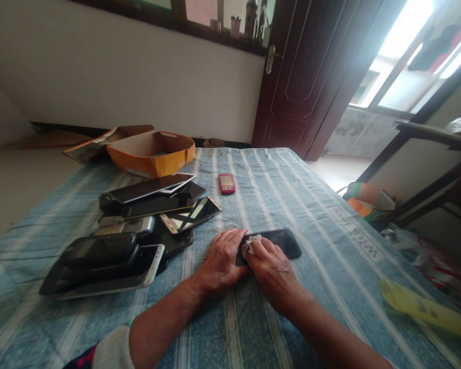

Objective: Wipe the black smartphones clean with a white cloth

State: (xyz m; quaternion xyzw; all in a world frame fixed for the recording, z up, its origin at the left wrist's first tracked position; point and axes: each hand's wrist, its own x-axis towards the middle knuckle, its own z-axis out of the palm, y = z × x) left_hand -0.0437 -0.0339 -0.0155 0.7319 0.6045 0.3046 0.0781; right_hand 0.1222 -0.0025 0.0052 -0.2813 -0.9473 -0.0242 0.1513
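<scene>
A dark smartphone (286,243) lies flat on the striped blue cloth in front of me. My left hand (223,259) grips its left end, with the thumb on the near edge and the fingers on the far one. My right hand (271,266) pinches a crumpled white tissue (250,247) and presses it onto the phone's surface near that end. Part of the phone is hidden under both hands. To the left lies a loose pile of used phones, including a gold-framed phone with a cracked-looking screen (192,215) and a thick black device (100,250).
An open orange cardboard box (153,163) stands at the table's far left. Beyond my hands lies a small pink phone (227,183). A yellow wrapper (422,307) is at the right edge. Past the table are a dark red door (303,66) and a rack (430,133).
</scene>
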